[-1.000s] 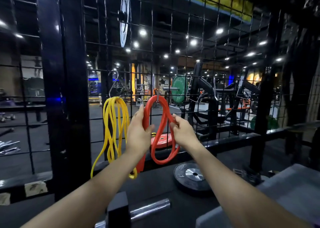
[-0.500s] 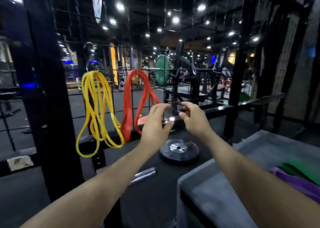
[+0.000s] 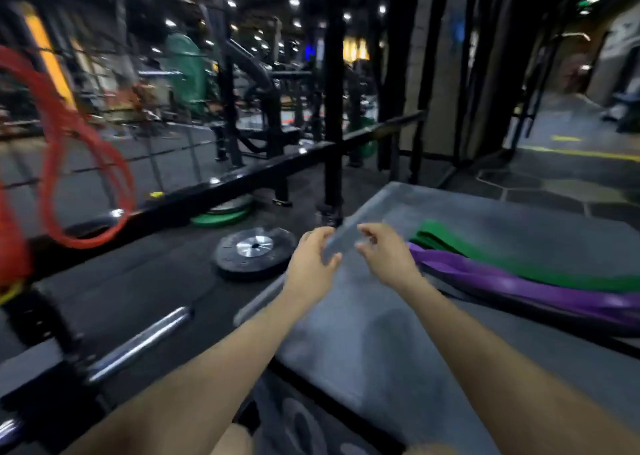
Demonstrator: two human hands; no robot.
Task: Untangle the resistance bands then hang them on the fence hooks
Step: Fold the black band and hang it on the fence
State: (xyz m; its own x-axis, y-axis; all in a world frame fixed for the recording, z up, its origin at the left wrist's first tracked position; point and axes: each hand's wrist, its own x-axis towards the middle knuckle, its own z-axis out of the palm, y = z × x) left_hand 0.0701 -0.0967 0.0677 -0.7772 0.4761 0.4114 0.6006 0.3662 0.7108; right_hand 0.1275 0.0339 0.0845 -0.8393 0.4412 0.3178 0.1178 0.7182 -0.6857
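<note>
Head view: both empty hands, left hand (image 3: 311,264) and right hand (image 3: 388,257), near purple band (image 3: 519,286).

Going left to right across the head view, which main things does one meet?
Red resistance band hanging on the fence → black weight plate with a silver hub on the floor → left hand → right hand → purple resistance band and green resistance band lying together on the grey platform.

Bare grey platform (image 3: 363,343) lies open before purple band (image 3: 519,286).
</note>
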